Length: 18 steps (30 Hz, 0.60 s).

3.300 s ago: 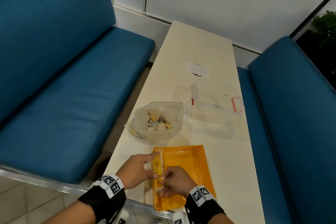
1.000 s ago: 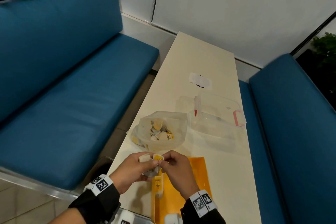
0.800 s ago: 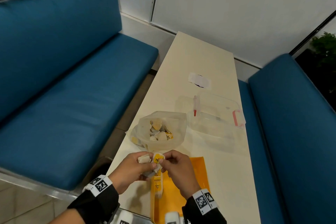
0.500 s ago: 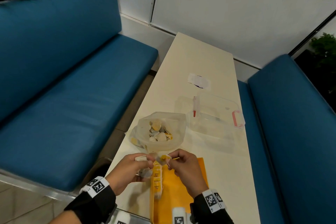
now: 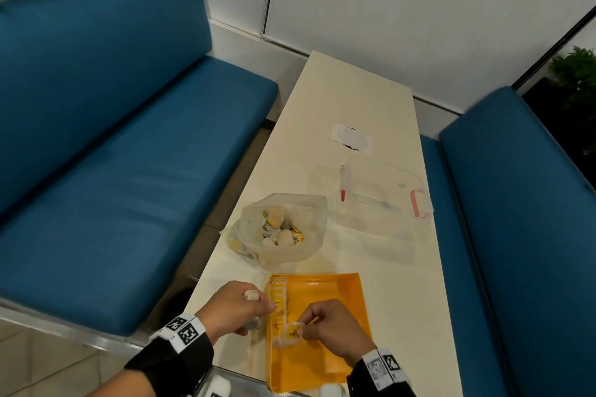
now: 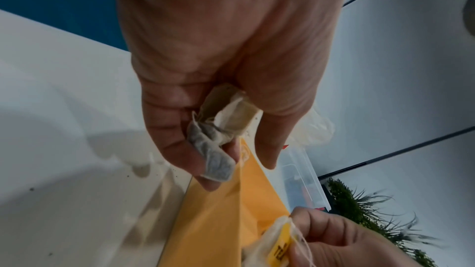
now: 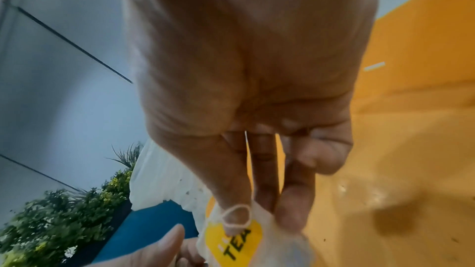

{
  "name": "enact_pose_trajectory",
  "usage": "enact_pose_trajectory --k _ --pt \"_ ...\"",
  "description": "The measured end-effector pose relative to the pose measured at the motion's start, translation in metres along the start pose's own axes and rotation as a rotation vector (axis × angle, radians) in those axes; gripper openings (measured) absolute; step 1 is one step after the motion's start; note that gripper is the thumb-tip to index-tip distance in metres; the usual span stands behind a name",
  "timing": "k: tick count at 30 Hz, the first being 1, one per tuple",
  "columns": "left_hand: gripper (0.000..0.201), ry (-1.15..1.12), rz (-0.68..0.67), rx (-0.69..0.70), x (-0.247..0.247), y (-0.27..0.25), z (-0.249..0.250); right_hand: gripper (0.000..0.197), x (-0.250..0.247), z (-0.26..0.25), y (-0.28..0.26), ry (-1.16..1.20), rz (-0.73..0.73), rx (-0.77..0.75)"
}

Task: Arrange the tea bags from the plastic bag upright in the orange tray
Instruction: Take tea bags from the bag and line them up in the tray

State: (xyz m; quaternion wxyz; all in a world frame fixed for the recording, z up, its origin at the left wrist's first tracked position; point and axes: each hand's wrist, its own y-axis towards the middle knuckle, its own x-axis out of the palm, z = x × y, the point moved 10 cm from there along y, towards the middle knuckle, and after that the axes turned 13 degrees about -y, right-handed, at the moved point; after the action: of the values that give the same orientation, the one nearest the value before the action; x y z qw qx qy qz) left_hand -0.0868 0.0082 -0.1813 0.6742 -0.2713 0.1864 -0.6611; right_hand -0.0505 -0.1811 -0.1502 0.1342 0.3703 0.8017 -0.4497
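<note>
Hands have parted and dropped: right hand [image 5: 332, 329] now lowers one pinched tea bag [image 5: 292, 332] to the row [image 5: 278, 295] along the tray [image 5: 325, 364]'s left edge; left hand [image 5: 233, 306] clutches spare bags [image 6: 218, 129].

Flat orange plastic tray [image 5: 325, 296]: right and far floor bare, open from above. Row of upright tea bags [image 5: 278, 295] lines its left wall. Crumpled clear plastic bag [image 5: 283, 229] blocks just beyond; clear lidded box [image 5: 380, 203] far right on table [image 5: 348, 100].
</note>
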Motion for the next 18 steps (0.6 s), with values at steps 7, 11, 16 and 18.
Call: enact_pose_trajectory --k 7,11,16,18 --pt "0.026 0.149 -0.002 0.012 0.005 0.003 -0.003 0.015 0.037 0.01 0.002 -0.056 -0.169 0.085" --pt "0.021 0.178 0.007 0.014 0.006 0.005 -0.006 0.013 0.048 0.009 0.009 -0.084 -0.14 0.086" --pt "0.028 0.156 0.031 0.001 0.005 0.004 -0.008 0.015 0.049 0.004 0.015 -0.119 -0.051 0.082" --pt "0.028 0.158 0.038 -0.003 0.004 0.004 -0.009 0.016 0.051 0.002 0.016 -0.107 -0.038 0.08"
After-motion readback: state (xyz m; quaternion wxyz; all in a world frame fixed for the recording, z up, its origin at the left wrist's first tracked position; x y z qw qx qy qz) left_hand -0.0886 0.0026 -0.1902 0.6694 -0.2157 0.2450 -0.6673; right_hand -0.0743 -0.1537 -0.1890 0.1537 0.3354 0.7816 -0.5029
